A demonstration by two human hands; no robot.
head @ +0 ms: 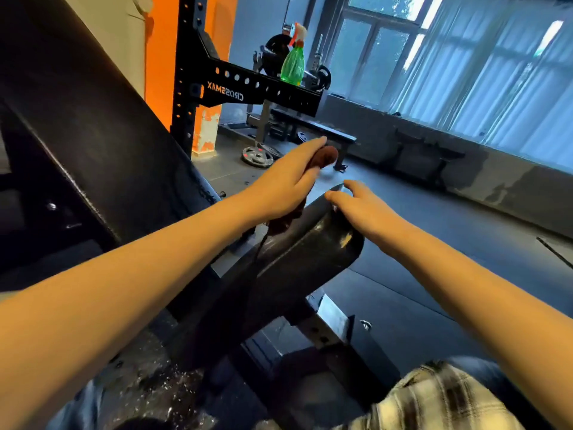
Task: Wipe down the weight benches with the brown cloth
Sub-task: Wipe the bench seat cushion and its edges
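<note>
While right fingers (342,201) lie spread on the bench pad (297,262), left fingers (307,149) seemingly curl over the brown cloth (325,157).

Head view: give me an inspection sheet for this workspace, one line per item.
Surface: black bench pad, scuffed near its end.
Job's things: brown cloth, bunched at the pad's edge.
Clutter: weight plates on the floor.
Hands: left hand grips the cloth; right hand rests on the pad, fingers straight.
Cables: nothing seen.
Surroundings: green spray bottle on the rack arm; flat bench; curtained windows.
</note>
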